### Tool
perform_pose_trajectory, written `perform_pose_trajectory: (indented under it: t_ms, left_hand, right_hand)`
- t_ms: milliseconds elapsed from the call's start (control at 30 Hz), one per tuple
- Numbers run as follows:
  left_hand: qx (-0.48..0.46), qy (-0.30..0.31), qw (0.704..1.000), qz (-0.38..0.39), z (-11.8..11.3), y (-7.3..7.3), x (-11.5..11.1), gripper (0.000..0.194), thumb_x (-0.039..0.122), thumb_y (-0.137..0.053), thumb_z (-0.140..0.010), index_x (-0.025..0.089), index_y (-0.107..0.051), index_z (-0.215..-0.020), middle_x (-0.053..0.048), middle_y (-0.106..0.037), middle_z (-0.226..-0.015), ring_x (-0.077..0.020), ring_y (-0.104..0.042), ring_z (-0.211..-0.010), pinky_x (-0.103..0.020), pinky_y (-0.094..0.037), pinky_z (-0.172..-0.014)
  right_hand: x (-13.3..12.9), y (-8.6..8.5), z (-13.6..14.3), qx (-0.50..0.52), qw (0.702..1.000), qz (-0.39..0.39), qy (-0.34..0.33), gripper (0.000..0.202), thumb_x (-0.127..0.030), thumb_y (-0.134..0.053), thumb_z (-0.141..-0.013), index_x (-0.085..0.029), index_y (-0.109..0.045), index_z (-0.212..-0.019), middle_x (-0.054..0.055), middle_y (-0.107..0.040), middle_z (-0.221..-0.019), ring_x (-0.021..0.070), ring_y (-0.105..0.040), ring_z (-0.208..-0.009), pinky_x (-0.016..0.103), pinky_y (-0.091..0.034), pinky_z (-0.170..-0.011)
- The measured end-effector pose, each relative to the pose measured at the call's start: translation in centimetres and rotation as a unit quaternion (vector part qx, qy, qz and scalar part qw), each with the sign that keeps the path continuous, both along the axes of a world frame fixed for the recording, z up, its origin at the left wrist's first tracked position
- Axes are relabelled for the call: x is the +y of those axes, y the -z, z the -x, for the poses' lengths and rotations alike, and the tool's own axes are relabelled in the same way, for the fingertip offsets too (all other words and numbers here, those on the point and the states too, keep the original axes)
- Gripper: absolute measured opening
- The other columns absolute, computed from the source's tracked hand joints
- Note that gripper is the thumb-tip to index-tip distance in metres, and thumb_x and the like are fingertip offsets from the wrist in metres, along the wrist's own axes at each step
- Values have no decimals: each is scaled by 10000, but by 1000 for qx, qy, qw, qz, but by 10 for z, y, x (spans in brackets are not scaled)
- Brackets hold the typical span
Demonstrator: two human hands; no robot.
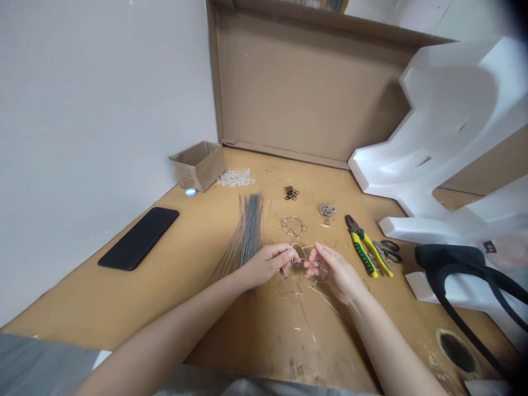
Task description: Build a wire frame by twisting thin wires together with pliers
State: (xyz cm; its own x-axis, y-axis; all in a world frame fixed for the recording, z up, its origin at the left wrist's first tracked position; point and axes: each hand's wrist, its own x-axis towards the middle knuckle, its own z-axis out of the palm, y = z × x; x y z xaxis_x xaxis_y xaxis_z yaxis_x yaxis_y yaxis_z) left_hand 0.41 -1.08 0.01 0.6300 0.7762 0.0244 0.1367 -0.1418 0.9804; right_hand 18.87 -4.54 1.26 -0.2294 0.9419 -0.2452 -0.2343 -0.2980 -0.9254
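Between my hands, just over the tabletop, is a thin silvery wire point(297, 246) bent into a loop. My left hand point(275, 260) pinches it with thumb and fingertips. My right hand point(328, 264) has its fingers curled around the wire's other side. Right behind them lies a ring of twisted wire point(292, 226). A thick bundle of straight grey wires point(251, 223) rests to the left, partly behind my left forearm. Loose wire offcuts point(305, 313) lie below my hands.
Pliers with yellow-green handles point(365, 247) lie at the right, over scissors point(390, 250). Farther back are black rings point(291, 192), a clump of small metal pieces point(326, 209), clear beads point(236, 177) and a cardboard box point(198, 165). A black phone point(139, 238) lies left; white foam point(445, 115) stands right.
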Motion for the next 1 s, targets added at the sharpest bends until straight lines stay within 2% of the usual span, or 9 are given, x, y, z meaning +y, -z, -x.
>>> perform_pose_trajectory:
  t_ms: [133, 367, 500, 600, 733, 833, 1000]
  left_hand:
    - [9, -39, 999, -16, -1, 2, 0, 294, 353, -370, -844, 150, -562, -753, 30, -461, -595, -94, -448, -597, -203, -368, -598]
    - [32, -34, 999, -23, 1, 2, 2, 308, 387, -360, -844, 154, -516, -718, 44, -426, -563, -88, -408, -550, -199, -330, -551]
    - [48, -46, 997, -44, 2, 0, 2, 313, 385, -350, -847, 155, -505, -703, 48, -409, -557, -87, -392, -545, -198, -316, -544]
    - [55, -46, 995, -71, 2, -2, 1, 305, 365, -354, -847, 153, -501, -683, 45, -420, -582, -87, -395, -569, -197, -315, -558]
    - [62, -50, 993, -91, 2, -4, -1, 302, 346, -350, -849, 153, -504, -674, 37, -456, -606, -95, -424, -606, -200, -329, -588]
    - [69, -49, 992, -97, 2, -4, -1, 305, 343, -343, -853, 154, -505, -677, 33, -473, -617, -97, -434, -612, -203, -337, -598]
    - [73, -47, 991, -101, 3, -3, 0, 318, 356, -333, -856, 154, -506, -682, 33, -473, -616, -96, -432, -607, -204, -336, -589]
  right_hand:
    - [-2, -1, 1, -69, 996, -56, -7, 347, -455, -486, -815, -152, -566, -667, 33, -612, -704, 116, -560, -607, 254, -438, -631]
    - [-3, -3, 3, -204, 969, -133, 34, 296, -451, -502, -804, -171, -587, -759, 23, -589, -717, 126, -536, -627, 256, -435, -642]
    - [-5, -2, 3, -297, 939, -161, 68, 294, -428, -499, -810, -179, -640, -878, 12, -577, -634, 149, -536, -618, 266, -429, -623]
    - [-6, 0, 3, -351, 911, -209, 65, 282, -397, -478, -830, -193, -664, -889, 15, -580, -623, 166, -549, -637, 283, -423, -643]
    - [-8, -2, 3, -415, 857, -303, 41, 248, -335, -468, -845, -203, -676, -865, 34, -583, -648, 173, -544, -645, 281, -408, -629]
    - [-10, -5, 4, -451, 824, -343, 7, 250, -303, -429, -867, -219, -664, -874, 36, -568, -656, 165, -527, -618, 276, -396, -611]
    - [-11, -9, 4, -487, 800, -351, -20, 264, -292, -390, -882, -223, -645, -881, 40, -561, -667, 168, -523, -633, 281, -386, -618]
